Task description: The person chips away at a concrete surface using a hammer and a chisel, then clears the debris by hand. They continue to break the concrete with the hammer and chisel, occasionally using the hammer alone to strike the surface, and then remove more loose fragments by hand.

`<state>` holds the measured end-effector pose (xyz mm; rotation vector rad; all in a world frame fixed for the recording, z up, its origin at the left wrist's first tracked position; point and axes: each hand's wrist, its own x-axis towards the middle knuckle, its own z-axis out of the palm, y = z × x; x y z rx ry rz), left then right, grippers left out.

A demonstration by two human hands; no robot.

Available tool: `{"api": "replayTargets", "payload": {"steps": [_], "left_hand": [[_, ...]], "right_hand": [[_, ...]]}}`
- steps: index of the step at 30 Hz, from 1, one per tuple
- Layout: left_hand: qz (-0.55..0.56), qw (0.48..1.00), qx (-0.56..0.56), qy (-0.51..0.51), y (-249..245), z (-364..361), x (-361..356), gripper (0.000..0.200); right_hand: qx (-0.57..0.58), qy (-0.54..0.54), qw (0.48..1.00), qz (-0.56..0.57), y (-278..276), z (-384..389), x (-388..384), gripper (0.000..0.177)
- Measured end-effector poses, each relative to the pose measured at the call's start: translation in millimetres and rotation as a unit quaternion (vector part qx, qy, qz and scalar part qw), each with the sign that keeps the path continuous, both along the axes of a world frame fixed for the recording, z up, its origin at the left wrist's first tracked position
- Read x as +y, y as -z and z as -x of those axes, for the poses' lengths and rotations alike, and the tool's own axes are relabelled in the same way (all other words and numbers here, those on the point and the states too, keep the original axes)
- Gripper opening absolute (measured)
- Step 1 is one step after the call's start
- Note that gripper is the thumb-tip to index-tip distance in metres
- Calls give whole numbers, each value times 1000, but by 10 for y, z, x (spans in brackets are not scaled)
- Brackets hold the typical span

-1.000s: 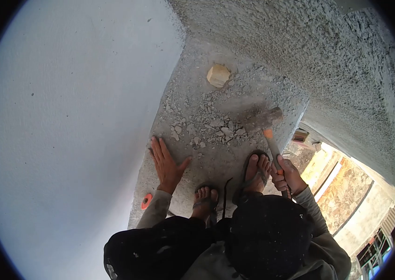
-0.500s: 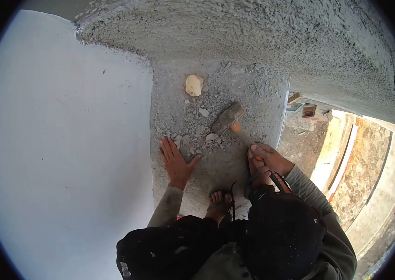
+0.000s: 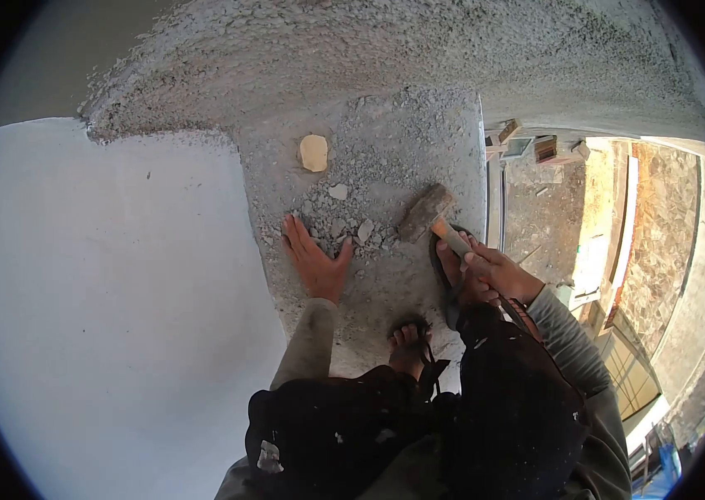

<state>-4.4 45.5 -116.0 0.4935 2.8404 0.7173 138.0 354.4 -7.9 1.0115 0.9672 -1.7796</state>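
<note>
My right hand [image 3: 498,271] is wrapped round the handle of a hammer [image 3: 426,212] with a heavy, dust-covered block head. The head is over the grey floor, just beyond my right foot [image 3: 452,267]. My left hand [image 3: 317,262] has its fingers stretched out and thumb apart, low against the rubble. Broken plaster chips [image 3: 352,229] and grit lie directly in front of it. Farther off is a pale yellow, rounded piece [image 3: 313,153] on the dusty floor [image 3: 369,308].
A smooth white surface [image 3: 119,292] borders the floor on the left. Rough grey wall [image 3: 352,58] rises ahead. At right the floor ends at a straight edge [image 3: 482,167], with a lower area beyond holding bricks [image 3: 545,149] and a paved strip [image 3: 661,242].
My left hand has moved forward into the chips, which now sit bunched farther from me. The hammer has shifted slightly relative to my foot. The view has turned and moved right.
</note>
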Motion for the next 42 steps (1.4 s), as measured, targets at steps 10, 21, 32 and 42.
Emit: {"api": "replayTargets", "payload": {"steps": [10,21,32,42], "left_hand": [[-30,997,71,-12,128,-17,-76,88],[29,993,102,53,264,-93,-105,74],[72,993,29,91,334,178,-220,88],[71,992,-22,98,267,209,-269,92]], "right_hand": [[150,-132,950,-241,-23,-8,-307,39],[320,50,868,-376,811,-468,-967,35],[277,214,936,-28,801,-516,-800,34],[354,148,899,-210,1221,-526,-1005,32]]}}
